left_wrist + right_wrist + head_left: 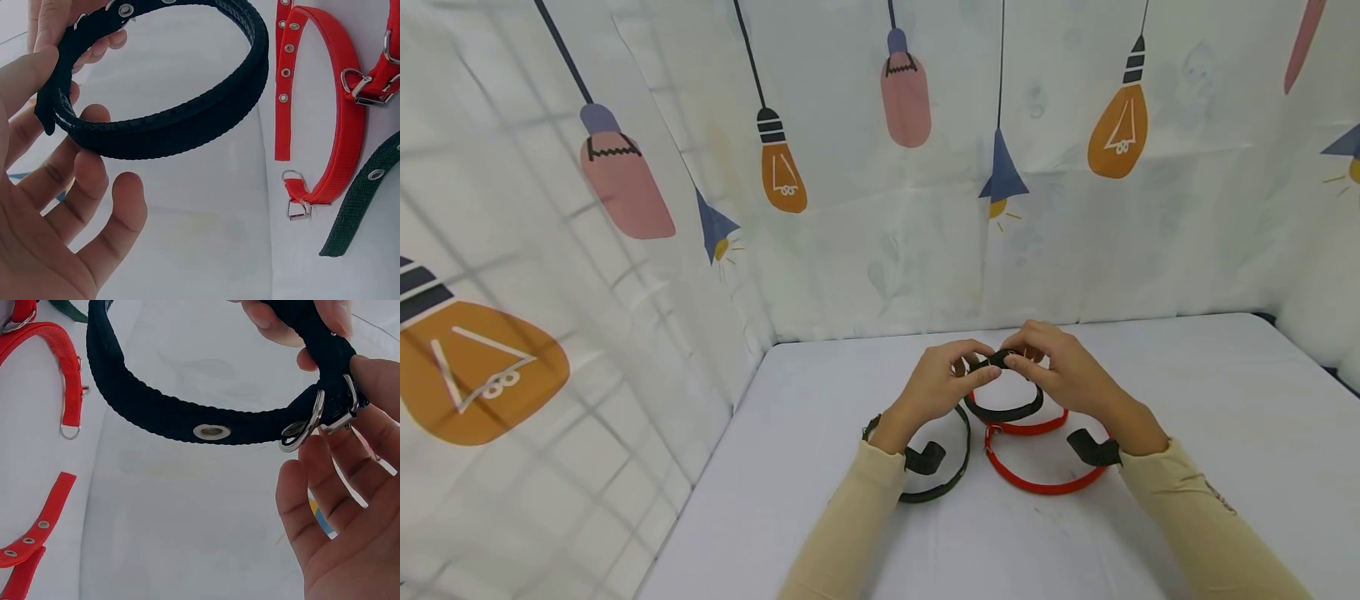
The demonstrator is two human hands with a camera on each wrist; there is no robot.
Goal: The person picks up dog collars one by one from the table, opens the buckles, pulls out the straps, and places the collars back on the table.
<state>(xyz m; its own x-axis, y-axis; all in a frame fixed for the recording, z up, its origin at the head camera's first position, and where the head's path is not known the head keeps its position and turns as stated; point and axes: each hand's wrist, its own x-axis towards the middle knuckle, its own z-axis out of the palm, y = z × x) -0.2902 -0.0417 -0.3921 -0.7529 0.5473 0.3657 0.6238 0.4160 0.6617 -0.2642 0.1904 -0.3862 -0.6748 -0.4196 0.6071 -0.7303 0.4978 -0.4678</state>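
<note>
A dark, nearly black collar (pixel 1006 414) is bent into a loop above the table, held between both hands. My left hand (pixel 936 383) pinches it between thumb and fingers near the overlapping strap end, which hangs past the thumb in the left wrist view. On the other side my right hand (pixel 1060 371) pinches it by the metal buckle (pixel 345 415), beside a D-ring (pixel 307 425). A metal eyelet (pixel 211 432) shows in the strap. Whether the buckle's prong sits in a hole is hidden.
On the white table (pixel 775 433) lie a red collar (pixel 1052 487) in front, another red collar (pixel 1037 429) partly under the held one, and a green collar (pixel 962 471) by my left forearm. A printed curtain (pixel 880 250) stands behind the table's far edge.
</note>
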